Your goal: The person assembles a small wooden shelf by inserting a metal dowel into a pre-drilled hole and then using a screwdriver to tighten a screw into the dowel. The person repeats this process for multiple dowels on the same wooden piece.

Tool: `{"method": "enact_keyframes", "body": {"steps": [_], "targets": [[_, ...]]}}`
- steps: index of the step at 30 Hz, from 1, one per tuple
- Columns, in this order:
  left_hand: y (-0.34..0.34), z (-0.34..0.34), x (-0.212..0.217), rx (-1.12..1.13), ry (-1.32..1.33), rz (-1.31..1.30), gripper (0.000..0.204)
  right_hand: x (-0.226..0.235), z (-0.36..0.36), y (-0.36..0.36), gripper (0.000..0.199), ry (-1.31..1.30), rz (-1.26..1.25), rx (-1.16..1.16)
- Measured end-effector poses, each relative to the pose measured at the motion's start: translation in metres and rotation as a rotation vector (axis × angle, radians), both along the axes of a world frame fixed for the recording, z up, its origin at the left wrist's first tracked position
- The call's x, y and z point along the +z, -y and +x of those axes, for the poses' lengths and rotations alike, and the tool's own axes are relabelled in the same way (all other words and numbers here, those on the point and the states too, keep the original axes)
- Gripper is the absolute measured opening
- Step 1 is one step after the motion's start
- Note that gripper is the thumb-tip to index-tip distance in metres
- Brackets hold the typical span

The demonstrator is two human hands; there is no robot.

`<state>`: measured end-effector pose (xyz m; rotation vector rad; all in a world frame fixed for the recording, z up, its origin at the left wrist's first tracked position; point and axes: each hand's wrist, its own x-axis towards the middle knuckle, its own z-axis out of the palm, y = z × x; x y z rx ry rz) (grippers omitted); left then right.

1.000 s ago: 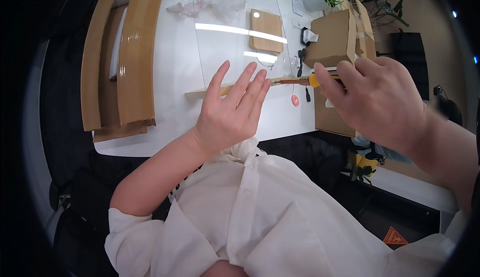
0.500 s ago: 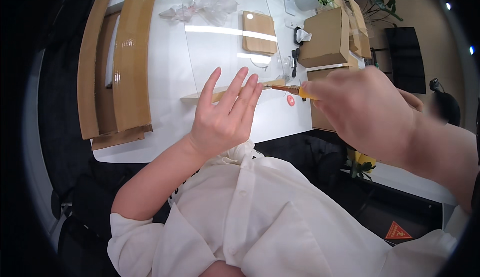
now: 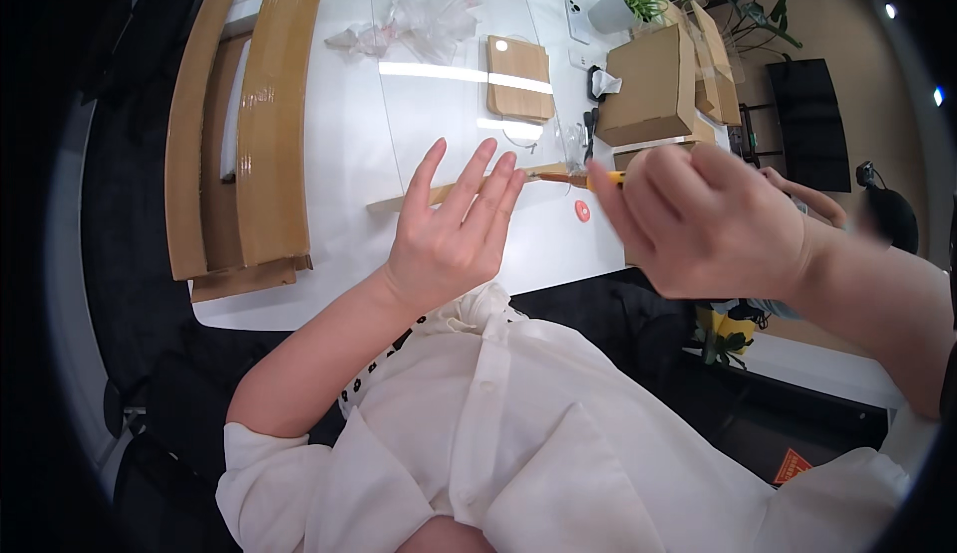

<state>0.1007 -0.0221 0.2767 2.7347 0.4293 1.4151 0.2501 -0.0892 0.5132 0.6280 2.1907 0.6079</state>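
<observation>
White surface (image 3: pixel 339 164) carries a curved cardboard stack (image 3: pixel 249 124) at left and a brown box (image 3: pixel 653 84) at right. A thin wooden strip (image 3: pixel 409 197) lies flat on it, mid-surface. Left hand (image 3: pixel 449 239): open, fingers spread, over the strip. Right hand (image 3: pixel 698 219): closed on an orange-handled tool (image 3: pixel 588 180). The strip is probably light, stiff and snappable; best pinched mid-length by its edges.

At one o'clock on my table (image 3: pixel 329 154) stood a brown cardboard box (image 3: pixel 653 84); long flat brown cartons (image 3: pixel 244 124) lay at ten, crumpled clear wrapping (image 3: pixel 419 26) at twelve.
</observation>
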Motion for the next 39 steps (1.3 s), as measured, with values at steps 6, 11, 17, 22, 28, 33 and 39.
{"method": "enact_keyframes", "body": {"steps": [6,11,17,22,28,33,39], "targets": [[0.0,0.0,0.0,-0.01,-0.001,-0.007,0.023,-0.004,0.003,-0.009,0.02,-0.035,-0.136,0.02],[0.004,-0.002,-0.001,-0.009,-0.007,-0.014,0.024,0.001,-0.011,-0.023,0.016,-0.451,-0.171,-1.101],[0.004,0.001,-0.002,-0.011,0.012,-0.01,0.024,0.007,-0.006,-0.057,0.017,-0.542,-0.232,-2.227],[0.0,0.001,0.002,-0.014,0.003,-0.029,0.023,0.003,-0.007,-0.023,0.017,-0.562,-0.174,-1.431],[-0.004,0.001,0.003,-0.013,-0.003,-0.02,0.023,-0.005,0.018,-0.006,0.023,-0.206,-0.068,-0.063],[-0.004,0.001,0.002,-0.005,0.001,-0.008,0.022,0.002,0.007,-0.006,0.016,-0.254,-0.208,-0.47],[0.0,0.001,0.004,-0.018,-0.008,-0.003,0.021,0.007,-0.004,-0.059,0.025,-0.539,-0.239,-2.153]]}}
